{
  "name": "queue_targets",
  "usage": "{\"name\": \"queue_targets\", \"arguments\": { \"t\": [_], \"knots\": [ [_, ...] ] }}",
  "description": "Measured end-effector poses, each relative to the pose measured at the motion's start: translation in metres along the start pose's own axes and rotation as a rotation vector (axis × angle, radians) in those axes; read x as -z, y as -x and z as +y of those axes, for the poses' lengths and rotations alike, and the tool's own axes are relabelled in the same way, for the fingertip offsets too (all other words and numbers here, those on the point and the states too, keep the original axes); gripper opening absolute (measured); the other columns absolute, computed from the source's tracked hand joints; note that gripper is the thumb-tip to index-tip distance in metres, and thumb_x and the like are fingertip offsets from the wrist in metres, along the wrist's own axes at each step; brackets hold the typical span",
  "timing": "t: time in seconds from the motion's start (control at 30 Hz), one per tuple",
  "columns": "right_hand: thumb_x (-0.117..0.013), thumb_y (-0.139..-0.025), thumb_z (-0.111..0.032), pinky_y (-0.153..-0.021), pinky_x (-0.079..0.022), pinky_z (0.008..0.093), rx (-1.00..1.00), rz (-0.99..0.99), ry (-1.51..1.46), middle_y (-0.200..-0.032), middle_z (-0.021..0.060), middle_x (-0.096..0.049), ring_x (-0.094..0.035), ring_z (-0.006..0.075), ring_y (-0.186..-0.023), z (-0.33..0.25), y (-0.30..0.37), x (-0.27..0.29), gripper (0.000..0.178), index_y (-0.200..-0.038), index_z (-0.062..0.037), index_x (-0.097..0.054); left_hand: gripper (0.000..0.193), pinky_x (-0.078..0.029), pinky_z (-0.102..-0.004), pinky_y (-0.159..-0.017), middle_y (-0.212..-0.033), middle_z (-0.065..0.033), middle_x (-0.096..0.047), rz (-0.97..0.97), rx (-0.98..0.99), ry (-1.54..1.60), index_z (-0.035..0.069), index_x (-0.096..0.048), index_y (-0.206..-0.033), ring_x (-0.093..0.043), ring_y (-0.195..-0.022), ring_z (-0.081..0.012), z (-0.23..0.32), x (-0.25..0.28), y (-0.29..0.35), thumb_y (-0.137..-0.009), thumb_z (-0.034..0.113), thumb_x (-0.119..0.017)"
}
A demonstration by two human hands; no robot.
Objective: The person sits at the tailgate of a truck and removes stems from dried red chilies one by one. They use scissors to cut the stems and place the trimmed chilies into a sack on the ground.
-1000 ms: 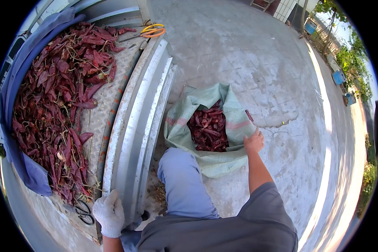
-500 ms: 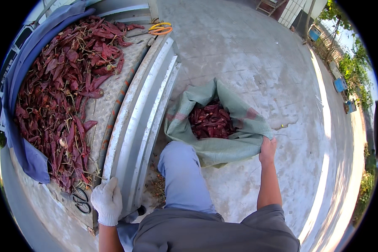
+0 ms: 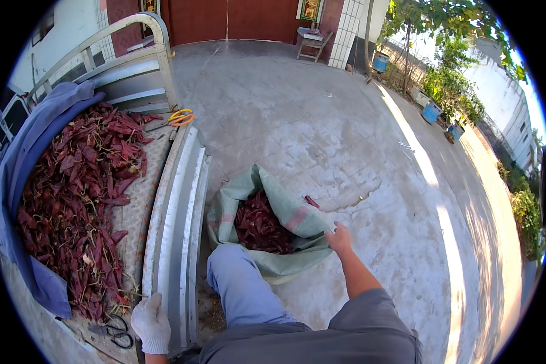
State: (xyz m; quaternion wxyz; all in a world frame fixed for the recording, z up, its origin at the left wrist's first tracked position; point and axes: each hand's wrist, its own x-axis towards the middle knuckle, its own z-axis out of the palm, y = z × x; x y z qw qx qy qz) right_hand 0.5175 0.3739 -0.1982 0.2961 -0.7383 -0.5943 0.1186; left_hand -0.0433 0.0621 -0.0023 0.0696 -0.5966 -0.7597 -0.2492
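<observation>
A green woven sack (image 3: 279, 265) stands open on the ground before my knee, its mouth showing dried red chili peppers (image 3: 258, 224). My bare right hand (image 3: 340, 238) is closed at the right corner of the sack's rim, pinching it. On the left, my left hand (image 3: 151, 324) in a white knitted glove is curled over the edge of the truck bed (image 3: 164, 242); its fingertips are hidden. A big heap of dried chilies (image 3: 79, 200) lies on the bed beside it. Black-handled scissors (image 3: 120, 332) rest just left of the glove.
Orange-handled scissors (image 3: 181, 117) lie at the bed's far corner. A blue cloth (image 3: 9, 200) edges the heap. One loose chili (image 3: 311, 201) is on the concrete beyond the sack. A small chair (image 3: 313, 43) stands by the red doors (image 3: 200, 21); blue pots (image 3: 431, 112) line the right side.
My view has tilted up, bringing the doors and truck rail into sight. The right side of the sack's rim has sunk inward with my right hand. A loose chili now shows beyond it.
</observation>
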Motion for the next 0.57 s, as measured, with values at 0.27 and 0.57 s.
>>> {"name": "queue_targets", "arguments": {
  "t": [0.27,0.57],
  "knots": [
    [-0.064,-0.099,-0.016,-0.078,-0.056,0.0313,0.064,-0.291,-0.617,-0.098,0.0089,-0.073,-0.068,0.0155,-0.084,-0.128,0.009,0.015,0.040,-0.132,0.0064,-0.067,0.015,-0.053,-0.0501,-0.064,-0.071,-0.0140,-0.069,-0.061,0.065,-0.067,0.015,-0.076,-0.094,-0.069,-0.069,-0.0368,0.036,0.070,-0.010,-0.087,0.029,-0.074],
    [-0.061,-0.104,-0.010,-0.070,-0.057,0.0274,0.185,-0.566,-0.810,-0.091,0.0062,-0.071,-0.070,0.0133,-0.075,-0.233,0.046,0.034,0.025,-0.120,0.0066,-0.072,0.040,-0.046,-0.0512,-0.107,-0.125,-0.0129,-0.076,0.233,0.538,-0.372,0.010,-0.077,-0.120,-0.066,-0.120,-0.0362,-0.084,0.137,-0.004,-0.091,0.036,-0.072]
  ]
}}
